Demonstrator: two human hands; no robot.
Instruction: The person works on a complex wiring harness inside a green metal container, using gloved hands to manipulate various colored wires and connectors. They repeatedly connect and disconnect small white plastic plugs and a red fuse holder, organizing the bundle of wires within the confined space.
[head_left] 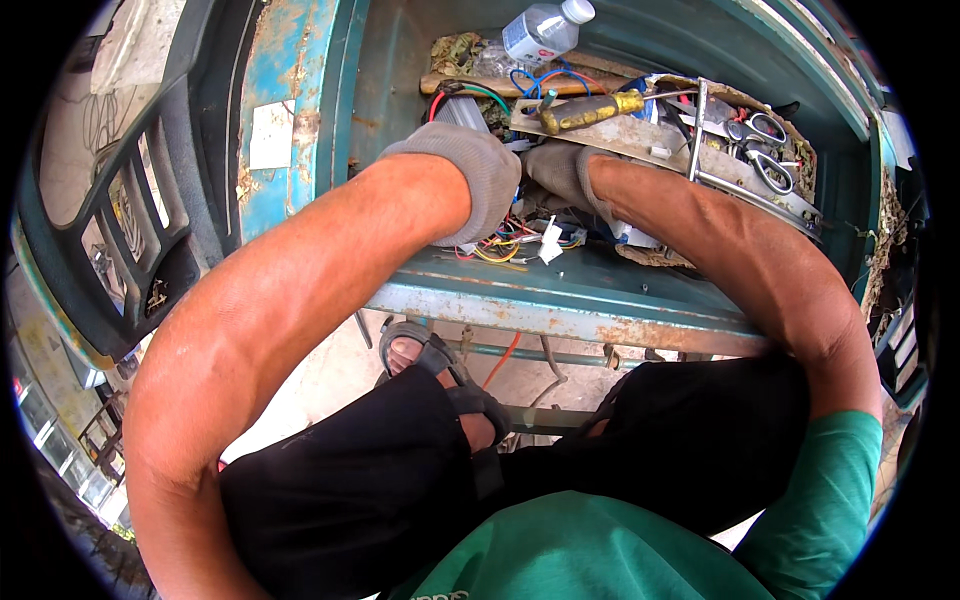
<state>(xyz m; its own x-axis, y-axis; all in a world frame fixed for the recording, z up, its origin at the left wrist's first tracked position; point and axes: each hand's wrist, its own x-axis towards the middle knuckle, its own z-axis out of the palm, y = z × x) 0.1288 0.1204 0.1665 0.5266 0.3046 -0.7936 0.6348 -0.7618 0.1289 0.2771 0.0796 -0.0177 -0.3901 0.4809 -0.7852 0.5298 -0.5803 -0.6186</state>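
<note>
Both my hands wear grey knit gloves inside a teal metal box (600, 315). My left hand (480, 175) is beside a ribbed silver module (461, 112) with red, green and black leads, above loose coloured wires (495, 249) and a white connector (550, 240); its fingers are hidden. My right hand (560, 175) reaches down just right of it, under the near edge of a flat metal plate (660, 136), with its fingertips out of sight. A yellow-and-black screwdriver (590, 112) lies on the plate. I cannot make out what either hand touches or holds.
A plastic bottle (535, 38) lies at the box's back. Scissors (771, 172), metal brackets and debris fill the right side. A black plastic frame (140, 230) stands to the left. My knees and sandalled foot (410, 350) are below the rusty front edge.
</note>
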